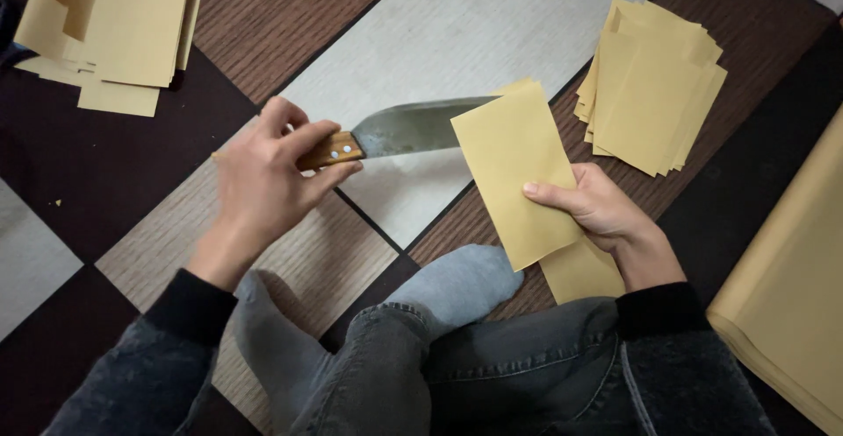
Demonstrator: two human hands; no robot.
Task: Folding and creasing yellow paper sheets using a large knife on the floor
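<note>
Now paper sheet [518, 168] under right-hand fingers [549, 194]

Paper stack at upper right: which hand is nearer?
Right. The right hand, holding a yellow sheet, sits just below the paper stack. The left hand grips the knife, far off on the other side.

The knife [413, 129] tip hides behind the paper sheet [518, 172]; the paper stack [105, 23] at top left and the big sheets [790, 295] at right, perhaps a folded bundle, run off the frame.
</note>
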